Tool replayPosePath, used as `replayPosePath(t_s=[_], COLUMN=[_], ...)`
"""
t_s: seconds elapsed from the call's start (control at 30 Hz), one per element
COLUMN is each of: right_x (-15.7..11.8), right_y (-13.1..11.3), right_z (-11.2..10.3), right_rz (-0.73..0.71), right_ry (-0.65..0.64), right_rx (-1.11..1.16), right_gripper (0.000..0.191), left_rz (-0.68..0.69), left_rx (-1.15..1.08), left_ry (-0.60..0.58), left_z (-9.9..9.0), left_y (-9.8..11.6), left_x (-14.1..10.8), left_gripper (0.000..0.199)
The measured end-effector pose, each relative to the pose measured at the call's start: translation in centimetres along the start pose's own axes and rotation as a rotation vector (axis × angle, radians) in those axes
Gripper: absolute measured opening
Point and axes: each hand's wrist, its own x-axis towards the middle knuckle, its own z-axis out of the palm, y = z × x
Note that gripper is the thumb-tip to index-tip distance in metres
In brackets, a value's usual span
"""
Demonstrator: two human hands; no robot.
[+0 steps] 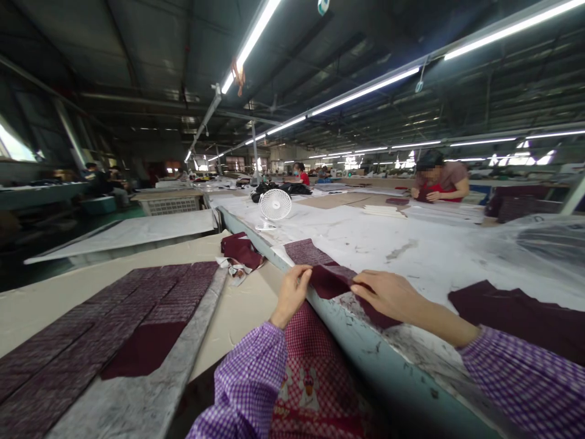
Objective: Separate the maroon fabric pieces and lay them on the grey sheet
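A maroon fabric piece point(328, 281) spans the gap between my hands at the edge of the white worktable point(338, 225). Its left end is pinched between the thumb and fingers of my left hand point(294, 292). My right hand point(388, 296) has its fingers closed on the right end of the same piece. Beneath and behind it lies more maroon cloth point(307, 252) with a greyish, speckled face, and another dark part shows under my right hand. Farther right, a flat stack of dark maroon fabric point(516, 311) rests on the tabletop.
At left, a lower board point(141, 402) carries rows of speckled maroon cut pieces point(105, 305). Crumpled maroon and white scraps point(240, 256) lie by the table edge. A small white fan point(275, 205) stands ahead. Across the table a co-worker point(441, 177) bends over red cloth.
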Motion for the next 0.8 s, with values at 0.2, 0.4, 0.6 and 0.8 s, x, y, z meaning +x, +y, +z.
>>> replayPosePath(t_s=[0.2,0.4,0.6,0.8], right_x=[-1.1,-2.9,-2.3,-0.6], right_y=[2.9,3.6,0.3,0.2], right_z=[-0.7,-0.3,1.4,1.8], right_rz=[-0.056,-0.212,-0.236,-0.266], right_ry=[-0.066,-0.108,-0.059,-0.102], right_rx=[0.179,0.154,-0.173,-0.314], right_gripper=[0.033,0.029,0.018,0.021], left_rz=[-0.155,0.029,0.052,-0.072], left_rx=[0.014,0.120,0.113,-0.032], left_ry=[0.210,0.078,0.011,-0.082], left_z=[-0.4,0.6,2.9,1.5], left_y=[-0.6,2.6,2.6,1.8], left_x=[-3.2,-4.3,-3.2,-0.9], left_gripper=[0.017,0.013,0.019,0.012])
